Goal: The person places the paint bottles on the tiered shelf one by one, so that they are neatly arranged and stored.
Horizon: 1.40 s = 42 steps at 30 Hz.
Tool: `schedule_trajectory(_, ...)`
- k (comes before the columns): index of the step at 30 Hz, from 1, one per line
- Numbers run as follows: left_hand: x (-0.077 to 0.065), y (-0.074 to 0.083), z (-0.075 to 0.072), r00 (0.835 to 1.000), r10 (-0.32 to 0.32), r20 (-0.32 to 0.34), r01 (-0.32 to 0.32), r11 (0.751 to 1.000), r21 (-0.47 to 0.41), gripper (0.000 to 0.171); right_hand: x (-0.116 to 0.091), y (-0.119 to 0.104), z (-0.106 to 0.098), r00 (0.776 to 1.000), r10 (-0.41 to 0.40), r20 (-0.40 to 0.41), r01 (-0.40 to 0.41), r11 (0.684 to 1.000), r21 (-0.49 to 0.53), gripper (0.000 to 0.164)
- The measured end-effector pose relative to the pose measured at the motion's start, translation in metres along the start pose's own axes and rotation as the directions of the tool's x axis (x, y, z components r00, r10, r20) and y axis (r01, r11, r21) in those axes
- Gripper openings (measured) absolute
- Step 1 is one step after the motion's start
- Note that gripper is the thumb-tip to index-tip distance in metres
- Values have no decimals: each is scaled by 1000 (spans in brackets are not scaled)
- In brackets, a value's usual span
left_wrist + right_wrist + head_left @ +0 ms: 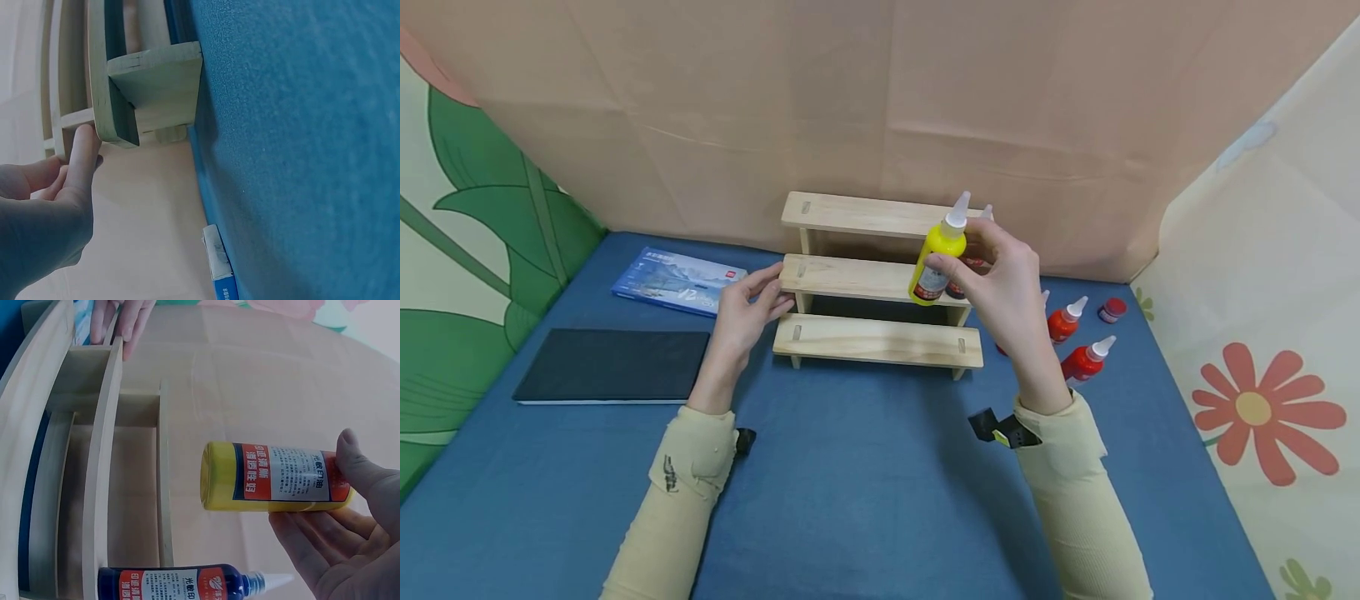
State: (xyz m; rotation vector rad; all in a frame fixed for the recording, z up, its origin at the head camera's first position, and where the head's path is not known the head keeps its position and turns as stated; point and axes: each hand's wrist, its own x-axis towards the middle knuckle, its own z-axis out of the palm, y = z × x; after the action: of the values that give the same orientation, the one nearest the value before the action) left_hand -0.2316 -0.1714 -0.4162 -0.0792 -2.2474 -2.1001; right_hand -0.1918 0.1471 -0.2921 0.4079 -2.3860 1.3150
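Observation:
A three-tier wooden shelf [876, 340] stands at the back of the blue-covered table. My left hand [747, 310] pinches the left end of its middle board, thumb and fingers on opposite faces in the left wrist view. Between the thumb and fingers of my right hand [1009, 287] is a yellow squeeze bottle [942, 243] with a white pointed nozzle, tilted slightly and held above the shelf's right part. Below it in the right wrist view, a dark blue bottle [172, 584] stands on the middle board; my right hand mostly hides that bottle in the head view.
Red bottles with white nozzles [1082, 362] and a small red-lidded jar [1112, 310] are on the table to the right of the shelf. On the left lie a black notebook [613, 367] and a flat blue box [677, 279]. A beige cloth wall [850, 100] rises behind.

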Motion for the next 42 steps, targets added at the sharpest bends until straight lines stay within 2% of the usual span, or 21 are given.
schedule_trajectory(7,0,0,1,1000,2,3,-2,1000,2,44,3,4,4,1000,-10,8,10,1000,-3,44)
schedule_trajectory(15,0,1,2,1000,-6,7,6,1000,-1,44,6,6,11,999,32,26,-31,999,-24,46)
schedule_trajectory(32,0,0,-2,1000,-1,11,1,1000,13,44,22,6,25,999,-31,40,30,999,17,46)
schedule_trajectory(42,0,-1,-2,1000,7,10,-7,1000,16,44,29,8,36,999,-14,50,11,999,53,46)
